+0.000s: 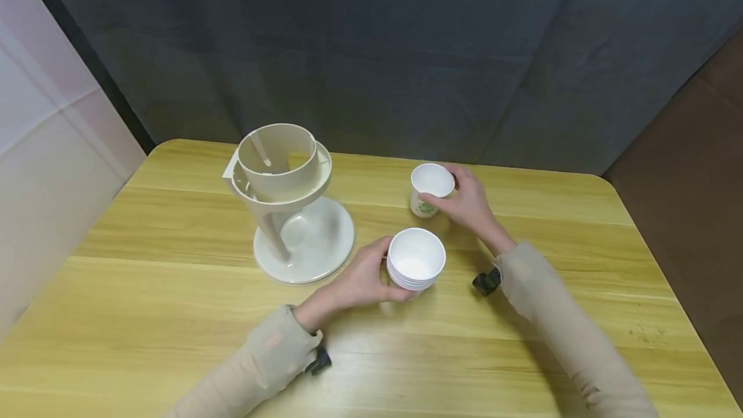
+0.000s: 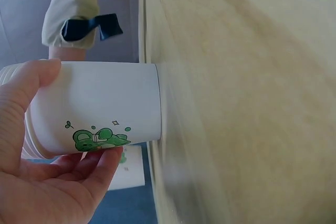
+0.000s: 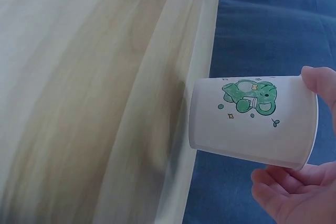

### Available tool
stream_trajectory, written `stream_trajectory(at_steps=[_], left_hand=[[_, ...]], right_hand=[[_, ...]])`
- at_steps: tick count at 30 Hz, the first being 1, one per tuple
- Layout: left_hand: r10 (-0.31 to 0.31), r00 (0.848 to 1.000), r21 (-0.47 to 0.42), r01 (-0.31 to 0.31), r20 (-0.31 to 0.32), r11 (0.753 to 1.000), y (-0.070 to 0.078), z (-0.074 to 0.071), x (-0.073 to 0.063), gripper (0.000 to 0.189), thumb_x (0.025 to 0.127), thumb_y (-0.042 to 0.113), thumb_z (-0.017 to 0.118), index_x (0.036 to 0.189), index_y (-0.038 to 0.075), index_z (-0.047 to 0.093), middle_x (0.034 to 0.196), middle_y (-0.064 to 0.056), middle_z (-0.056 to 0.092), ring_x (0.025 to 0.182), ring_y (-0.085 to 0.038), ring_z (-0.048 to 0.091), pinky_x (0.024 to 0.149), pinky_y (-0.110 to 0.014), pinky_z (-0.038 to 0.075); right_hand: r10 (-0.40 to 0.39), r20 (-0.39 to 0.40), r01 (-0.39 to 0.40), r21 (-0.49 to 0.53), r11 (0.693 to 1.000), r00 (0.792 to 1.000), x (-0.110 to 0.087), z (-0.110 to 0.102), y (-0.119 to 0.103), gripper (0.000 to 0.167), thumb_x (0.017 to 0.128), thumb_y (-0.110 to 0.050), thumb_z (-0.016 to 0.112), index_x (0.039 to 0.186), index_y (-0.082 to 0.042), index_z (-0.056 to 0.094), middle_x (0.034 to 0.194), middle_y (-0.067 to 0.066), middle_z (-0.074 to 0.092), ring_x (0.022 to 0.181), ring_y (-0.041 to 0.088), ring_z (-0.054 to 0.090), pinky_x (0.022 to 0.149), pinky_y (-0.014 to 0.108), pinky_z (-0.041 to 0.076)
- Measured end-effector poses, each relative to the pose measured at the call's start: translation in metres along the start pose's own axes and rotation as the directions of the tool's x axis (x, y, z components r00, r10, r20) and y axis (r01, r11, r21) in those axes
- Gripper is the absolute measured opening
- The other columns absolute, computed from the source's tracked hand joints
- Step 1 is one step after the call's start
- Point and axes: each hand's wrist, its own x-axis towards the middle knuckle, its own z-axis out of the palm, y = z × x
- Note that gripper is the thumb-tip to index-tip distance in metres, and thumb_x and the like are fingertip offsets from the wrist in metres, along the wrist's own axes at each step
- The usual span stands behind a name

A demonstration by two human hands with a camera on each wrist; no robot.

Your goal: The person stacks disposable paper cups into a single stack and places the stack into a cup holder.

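My left hand [image 1: 361, 278] grips a stack of white paper cups [image 1: 416, 258] near the table's middle, thumb on the near side and fingers round the far side. Several nested rims show at the top, and in the left wrist view a green cartoon animal is printed on the stack's outer cup [image 2: 100, 98]. Farther back, my right hand [image 1: 471, 204] holds a single white paper cup [image 1: 419, 202] upright by its rim, between thumb and fingers. The same green print shows on this cup [image 3: 252, 124] in the right wrist view, its base close to the tabletop.
Left of the cups stands a cream plastic stand [image 1: 277, 186], with an open cylinder set in a ring above a round white base [image 1: 327, 237]. The wooden table [image 1: 174, 315] has rounded back corners, and a dark curtain [image 1: 371, 50] hangs behind it.
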Motion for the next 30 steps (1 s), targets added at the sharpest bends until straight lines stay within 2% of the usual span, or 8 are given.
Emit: stream_trajectory(at_steps=[5,15,19,30], left_hand=[[-0.017,1.0,-0.005,0.017,0.009,1.0,-0.001,-0.001,-0.001,0.072,0.061,0.014,0.085,0.121,-0.004,0.051,0.111,-0.012,0.062,0.1,-0.022,0.059,0.086,-0.03,0.05],[-0.021,1.0,0.008,0.021,0.0,1.0,-0.002,-0.001,-0.001,0.073,0.061,0.015,0.086,0.122,-0.004,0.051,0.111,-0.012,0.062,0.1,-0.022,0.059,0.086,-0.031,0.05],[-0.033,0.999,0.01,0.033,-0.003,0.999,-0.002,-0.001,-0.001,0.073,0.06,0.015,0.086,0.122,-0.004,0.051,0.111,-0.012,0.062,0.1,-0.021,0.059,0.086,-0.032,0.05],[-0.014,1.0,0.021,0.014,-0.004,1.0,-0.003,-0.003,-0.002,0.072,0.062,0.015,0.086,0.121,-0.005,0.051,0.11,-0.013,0.062,0.099,-0.022,0.059,0.085,-0.03,0.051]], right_hand=[[0.031,0.001,-0.031,0.0,1.0,1.0,-0.009,-0.008,0.003,0.063,0.069,-0.016,0.082,0.119,0.008,0.053,0.112,0.022,0.055,0.101,0.032,0.054,0.089,0.043,0.048],[0.078,0.022,-0.076,-0.069,0.995,0.997,-0.029,-0.026,0.01,0.065,0.071,-0.018,0.081,0.122,0.009,0.051,0.115,0.023,0.055,0.103,0.034,0.053,0.09,0.046,0.047],[0.081,0.027,-0.078,-0.084,0.993,0.996,-0.037,-0.034,0.012,0.065,0.071,-0.018,0.081,0.123,0.008,0.051,0.115,0.023,0.054,0.103,0.034,0.053,0.09,0.047,0.047],[0.063,0.061,-0.057,-0.099,0.993,0.996,-0.059,-0.047,0.012,0.062,0.072,-0.015,0.081,0.121,0.009,0.052,0.111,0.023,0.054,0.103,0.035,0.053,0.091,0.049,0.047]])
